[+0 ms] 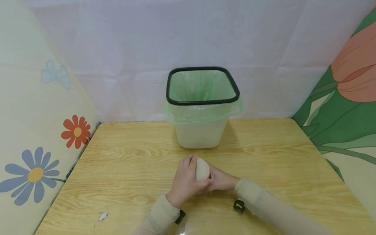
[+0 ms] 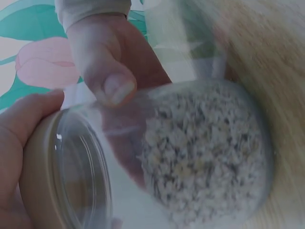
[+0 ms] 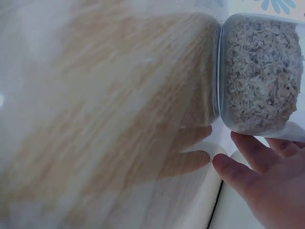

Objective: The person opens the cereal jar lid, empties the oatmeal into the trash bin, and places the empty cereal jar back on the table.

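A clear jar (image 3: 263, 76), partly filled with pale oat-like flakes (image 2: 205, 148), stands upright with its base right at the table surface. Its beige lid (image 1: 202, 169) faces up in the head view. My left hand (image 1: 184, 181) grips the lid, fingers along the far side and thumb on the near side; part of it shows at the edge of the left wrist view. Around the jar's body, my right hand (image 1: 220, 179) holds from the right, its thumb on the glass in the left wrist view. The lid and left hand are outside the right wrist view.
Behind the jar stands a white bin (image 1: 201, 133) with a black rim and a green liner bag (image 1: 202, 114) folded over it. The wood-grain table (image 1: 132, 156) meets a white cloth at the back and flower-printed panels at both sides. A torn white patch (image 1: 103, 216) marks the table's left front.
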Motion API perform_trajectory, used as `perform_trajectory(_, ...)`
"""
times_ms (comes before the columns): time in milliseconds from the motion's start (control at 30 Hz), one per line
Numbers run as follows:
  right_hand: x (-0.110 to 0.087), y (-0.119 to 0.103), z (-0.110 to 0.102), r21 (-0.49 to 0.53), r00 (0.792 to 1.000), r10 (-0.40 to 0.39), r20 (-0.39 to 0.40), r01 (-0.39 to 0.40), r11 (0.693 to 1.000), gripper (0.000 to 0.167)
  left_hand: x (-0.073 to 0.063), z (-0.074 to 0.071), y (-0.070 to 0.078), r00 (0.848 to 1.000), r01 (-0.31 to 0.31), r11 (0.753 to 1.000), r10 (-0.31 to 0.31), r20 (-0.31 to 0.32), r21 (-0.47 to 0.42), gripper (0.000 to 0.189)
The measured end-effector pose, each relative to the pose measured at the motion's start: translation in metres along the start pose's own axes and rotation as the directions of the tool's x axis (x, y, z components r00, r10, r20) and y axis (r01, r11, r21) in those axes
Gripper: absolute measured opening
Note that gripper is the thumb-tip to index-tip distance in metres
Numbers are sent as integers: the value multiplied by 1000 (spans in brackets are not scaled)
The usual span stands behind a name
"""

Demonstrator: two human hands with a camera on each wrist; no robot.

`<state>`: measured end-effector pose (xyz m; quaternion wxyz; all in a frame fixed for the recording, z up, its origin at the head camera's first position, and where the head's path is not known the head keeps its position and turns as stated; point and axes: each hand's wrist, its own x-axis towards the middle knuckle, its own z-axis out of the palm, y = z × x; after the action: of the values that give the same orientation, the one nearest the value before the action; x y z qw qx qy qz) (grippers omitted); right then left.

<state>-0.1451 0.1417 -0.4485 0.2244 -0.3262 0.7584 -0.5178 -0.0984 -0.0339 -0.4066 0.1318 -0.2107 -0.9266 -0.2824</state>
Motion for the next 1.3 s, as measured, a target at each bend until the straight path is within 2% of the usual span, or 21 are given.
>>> perform_trajectory(133, 0, 0, 0, -5, 1000, -10, 2, 10, 1000, 98, -1, 2, 3, 999, 35, 999, -35, -8, 17, 90)
perform_trajectory(267, 0, 1, -1, -7, 1000, -6, 11, 6, 1000, 98, -1, 2, 2, 999, 39, 999, -39, -3, 17, 94)
perform_trajectory(433, 0, -1, -3, 29, 999, -7, 36, 6, 1000, 92, 0, -8, -1, 998, 32, 998, -28, 62, -61, 105)
perform_trajectory(533, 0, -2, -3, 67, 999, -19, 47, 16, 998, 88, 4, -17, -5, 992, -7, 995, 20, 127, -103, 107)
perform_trajectory(600, 0, -2, -3, 72, 999, -24, 44, 21, 997, 90, 8, -23, -10, 981, -55, 992, 75, 181, -113, 106)
perform_trajectory(700, 0, -3, -3, 55, 1000, -6, 27, 4, 998, 95, 14, -28, -18, 949, -131, 985, 157, 273, -111, 104)
perform_trajectory(800, 0, -4, -1, 45, 1000, 17, 13, -18, 999, 100, 18, -32, -23, 915, -171, 976, 208, 346, -134, 105)
perform_trajectory(900, 1, -3, 0, 24, 1000, 8, 7, -8, 1000, 98, 20, -35, -27, 890, -201, 967, 247, 384, -158, 103)
perform_trajectory(1133, 0, -1, -1, -7, 1000, -14, 13, 14, 1000, 99, 23, -34, -32, 858, -260, 946, 319, 402, -195, 98)
perform_trajectory(1300, 0, 0, -1, -26, 1000, -13, 3, 13, 1000, 98, 24, -30, -34, 853, -299, 937, 348, 389, -184, 94)
